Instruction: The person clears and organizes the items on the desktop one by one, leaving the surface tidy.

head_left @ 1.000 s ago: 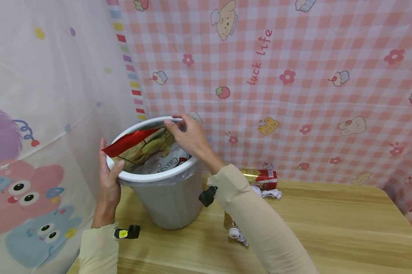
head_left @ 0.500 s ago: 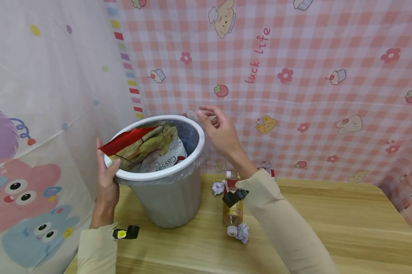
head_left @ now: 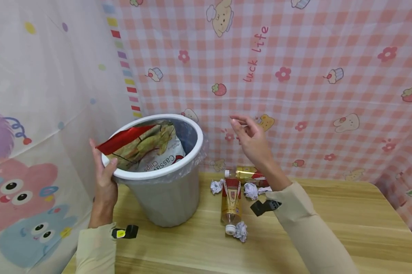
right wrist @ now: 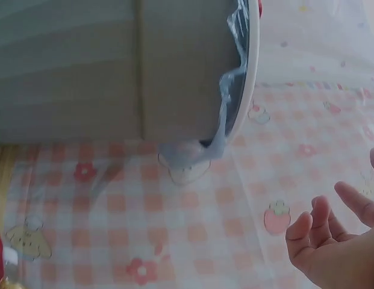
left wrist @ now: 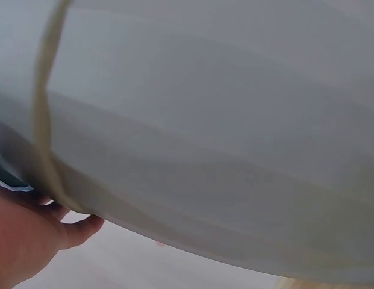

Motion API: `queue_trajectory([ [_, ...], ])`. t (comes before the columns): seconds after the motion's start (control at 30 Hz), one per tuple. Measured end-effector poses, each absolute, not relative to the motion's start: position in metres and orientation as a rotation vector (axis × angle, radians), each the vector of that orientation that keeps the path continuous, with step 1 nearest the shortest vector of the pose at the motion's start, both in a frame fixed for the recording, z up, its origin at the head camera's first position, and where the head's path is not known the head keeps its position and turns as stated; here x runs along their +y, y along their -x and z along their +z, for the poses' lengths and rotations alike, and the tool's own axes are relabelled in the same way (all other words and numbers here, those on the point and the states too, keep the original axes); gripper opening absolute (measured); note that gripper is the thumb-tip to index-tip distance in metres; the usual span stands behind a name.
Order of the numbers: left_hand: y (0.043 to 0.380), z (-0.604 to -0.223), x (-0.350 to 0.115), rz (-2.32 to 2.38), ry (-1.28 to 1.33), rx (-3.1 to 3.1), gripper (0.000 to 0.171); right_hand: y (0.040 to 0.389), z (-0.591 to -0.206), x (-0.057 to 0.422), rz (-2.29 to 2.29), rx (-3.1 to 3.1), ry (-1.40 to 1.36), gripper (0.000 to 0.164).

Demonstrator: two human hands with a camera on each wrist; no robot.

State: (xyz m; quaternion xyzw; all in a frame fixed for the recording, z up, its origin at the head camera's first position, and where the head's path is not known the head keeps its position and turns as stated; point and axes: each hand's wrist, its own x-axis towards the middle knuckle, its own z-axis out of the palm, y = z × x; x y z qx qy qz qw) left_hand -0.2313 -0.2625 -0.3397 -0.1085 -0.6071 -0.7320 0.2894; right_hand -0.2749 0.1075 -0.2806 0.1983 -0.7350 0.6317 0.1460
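A grey trash bin [head_left: 168,201] with a white rim and a clear plastic liner [head_left: 195,160] stands on the table, leaning a little toward me. My left hand [head_left: 104,182] grips its rim at the left, with the thumb over the front edge and fingers along the outer side. Inside the bin lies a chip bag [head_left: 158,152] marked "Cassava Chips"; its red end [head_left: 123,140] sticks up over the rim beside my left hand. To the right of the bin, my right hand [head_left: 255,146] hangs in the air with loosely bent fingers, holding nothing.
Right of the bin, one drink bottle [head_left: 231,201] lies lengthwise on the wooden table [head_left: 329,220], another bottle [head_left: 248,173] lies crosswise behind it. Several crumpled paper balls [head_left: 240,231] surround them. A pink checked curtain [head_left: 312,114] hangs behind, a white one [head_left: 72,76] at left.
My right hand has left the bin's far rim and moved right, above the bottles, uncovering the liner and the things on the table. My left hand stays on the rim.
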Motion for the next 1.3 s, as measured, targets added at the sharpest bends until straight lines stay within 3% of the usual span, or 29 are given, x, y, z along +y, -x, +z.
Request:
queue_trajectory([
  [0.73,0.233,-0.341,-0.258,-1.901,0.21,-1.606,0.096,0.263,-0.338,0.188,1.756,-2.35,-0.295,0.056],
  [1.3,0.233,-0.341,-0.254,-1.95,0.225,-1.522,0.095,0.267,-0.41,0.194,1.824,-2.438,-0.184,0.055],
])
